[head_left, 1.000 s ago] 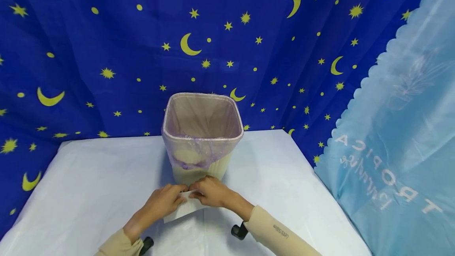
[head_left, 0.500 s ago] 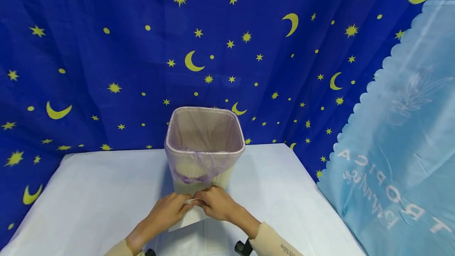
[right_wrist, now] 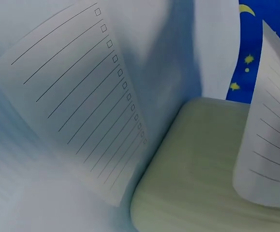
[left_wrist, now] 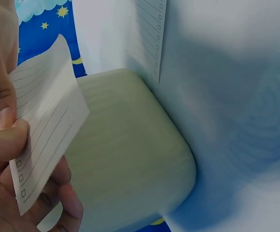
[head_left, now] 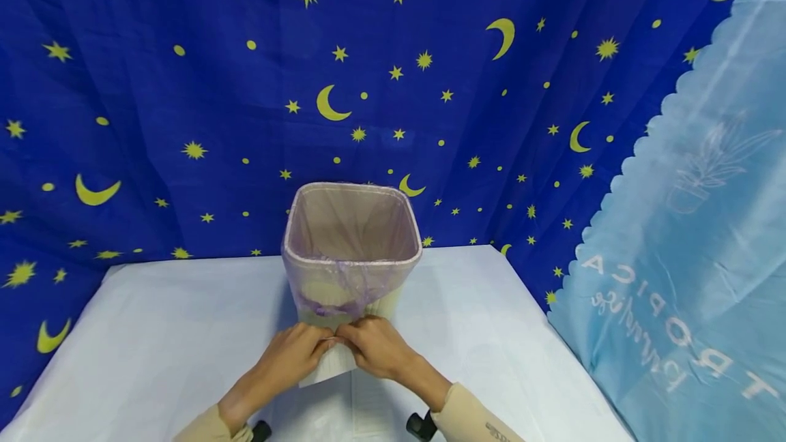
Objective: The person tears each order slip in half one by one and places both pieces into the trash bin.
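In the head view, both hands meet at the top edge of a lined checklist paper [head_left: 336, 363], in front of the bin. My left hand [head_left: 293, 353] pinches the paper between thumb and fingers. Right beside it, my right hand [head_left: 377, 350] pinches the same edge. The left wrist view shows the paper [left_wrist: 50, 111] bent, with ruled lines and small checkboxes. A second checklist paper [right_wrist: 77, 96] lies flat on the table, below the hands. The cream waste bin [head_left: 387, 302] stands upright behind them, lined with a thin purple bag [head_left: 344, 285].
A white cloth covers the table [head_left: 184, 333]. Behind it hangs a dark blue curtain [head_left: 245, 87] with yellow moons and stars. At the right hangs a light blue cloth [head_left: 694, 224] with white lettering. The bin's wall is close in front of the hands.
The head view has tilted up, so the bin and hands sit lower in it. Both hands have drawn closer together on the paper, and less of it shows between them.
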The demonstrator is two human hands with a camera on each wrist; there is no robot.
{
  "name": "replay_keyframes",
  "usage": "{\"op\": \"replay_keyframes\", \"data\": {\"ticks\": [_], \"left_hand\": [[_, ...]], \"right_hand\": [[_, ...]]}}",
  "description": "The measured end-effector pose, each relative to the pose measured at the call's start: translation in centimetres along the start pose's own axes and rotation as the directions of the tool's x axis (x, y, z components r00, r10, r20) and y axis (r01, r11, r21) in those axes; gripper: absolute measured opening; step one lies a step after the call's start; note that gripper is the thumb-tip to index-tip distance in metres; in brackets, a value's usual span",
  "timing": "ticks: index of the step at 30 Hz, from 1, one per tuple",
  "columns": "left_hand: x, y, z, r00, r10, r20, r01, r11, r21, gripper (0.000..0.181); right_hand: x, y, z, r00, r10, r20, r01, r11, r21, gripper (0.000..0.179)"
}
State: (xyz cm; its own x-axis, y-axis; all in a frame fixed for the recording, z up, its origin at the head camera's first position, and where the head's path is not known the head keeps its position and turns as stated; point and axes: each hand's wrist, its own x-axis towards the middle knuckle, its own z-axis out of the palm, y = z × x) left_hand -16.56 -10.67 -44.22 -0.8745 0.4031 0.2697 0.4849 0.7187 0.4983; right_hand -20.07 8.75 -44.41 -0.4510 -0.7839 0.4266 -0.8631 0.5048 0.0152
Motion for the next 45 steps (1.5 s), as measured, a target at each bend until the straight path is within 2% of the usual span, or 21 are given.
{"op": "replay_keyframes", "data": {"ticks": [4,7,10,14,19,22,24,27,31,34,35,36,37,38,40,42,43,45], "left_hand": [[0.2,0.2,0.0,1.000,-0.010,-0.019,0.010,1.000,0.001,0.040],[0.2,0.5,0.0,0.999,-0.020,-0.047,0.022,0.999,0.029,0.038],[0.2,0.7,0.1,0.995,-0.004,-0.099,0.012,0.997,0.078,0.034],[0.4,1.0,0.1,0.983,0.041,-0.181,-0.017,0.991,0.133,0.028],[0.3,1.1,0.1,0.972,0.068,-0.226,-0.027,0.984,0.178,0.023],[0.2,1.2,0.2,0.972,0.089,-0.220,-0.045,0.980,0.195,0.023],[0.2,1.2,0.3,0.972,0.102,-0.212,-0.060,0.979,0.195,0.026],[0.1,1.1,0.6,0.972,0.122,-0.202,-0.083,0.979,0.188,0.032],[-0.1,0.9,0.9,0.966,0.170,-0.197,-0.132,0.972,0.194,0.036],[-0.2,0.8,1.1,0.965,0.195,-0.174,-0.162,0.969,0.185,0.036],[-0.2,0.7,1.1,0.968,0.193,-0.159,-0.165,0.971,0.171,0.036],[-0.1,0.7,1.1,0.975,0.181,-0.133,-0.161,0.976,0.147,0.038],[0.0,0.7,1.1,0.980,0.169,-0.101,-0.157,0.981,0.116,0.038],[0.0,0.7,1.0,0.987,0.151,-0.059,-0.146,0.986,0.078,0.039],[0.1,0.6,0.7,0.993,0.115,0.020,-0.115,0.993,-0.002,0.041],[0.2,0.5,0.5,0.993,0.076,0.093,-0.069,0.995,-0.073,0.042],[0.2,0.4,0.4,0.991,0.064,0.119,-0.053,0.994,-0.094,0.041],[0.2,0.3,0.4,0.989,0.046,0.140,-0.029,0.992,-0.120,0.036]], "right_hand": [[0.2,-0.1,0.0,0.999,0.018,-0.046,-0.018,1.000,0.015,0.018],[0.4,-0.3,-0.1,0.996,0.073,-0.057,-0.069,0.996,0.062,0.021],[0.6,-0.6,-0.3,0.988,0.146,-0.044,-0.139,0.981,0.137,0.022],[1.0,-0.9,-0.6,0.971,0.240,-0.012,-0.230,0.941,0.247,0.023],[1.2,-1.0,-0.6,0.949,0.310,0.063,-0.309,0.864,0.398,0.022],[1.1,-0.9,-0.4,0.940,0.324,0.105,-0.331,0.798,0.504,0.019],[0.9,-0.7,0.0,0.936,0.327,0.129,-0.339,0.741,0.580,0.017],[0.5,-0.3,0.5,0.927,0.329,0.181,-0.357,0.625,0.694,0.015],[-0.2,0.2,1.2,0.915,0.300,0.268,-0.385,0.456,0.802,0.015],[-0.6,0.5,1.5,0.912,0.266,0.313,-0.396,0.370,0.841,0.015],[-0.7,0.6,1.6,0.912,0.257,0.319,-0.396,0.354,0.848,0.015],[-0.7,0.5,1.4,0.916,0.248,0.316,-0.390,0.352,0.851,0.016],[-0.6,0.4,0.9,0.920,0.244,0.307,-0.381,0.374,0.846,0.016],[-0.6,0.4,0.8,0.923,0.239,0.303,-0.379,0.413,0.828,0.017],[-0.6,0.4,0.5,0.934,0.224,0.279,-0.357,0.538,0.764,0.018],[-0.6,0.2,0.1,0.950,0.203,0.236,-0.310,0.692,0.652,0.019],[-0.6,0.2,0.0,0.956,0.192,0.224,-0.289,0.757,0.585,0.019],[-0.8,0.2,0.1,0.968,0.158,0.194,-0.235,0.842,0.486,0.018]]}}
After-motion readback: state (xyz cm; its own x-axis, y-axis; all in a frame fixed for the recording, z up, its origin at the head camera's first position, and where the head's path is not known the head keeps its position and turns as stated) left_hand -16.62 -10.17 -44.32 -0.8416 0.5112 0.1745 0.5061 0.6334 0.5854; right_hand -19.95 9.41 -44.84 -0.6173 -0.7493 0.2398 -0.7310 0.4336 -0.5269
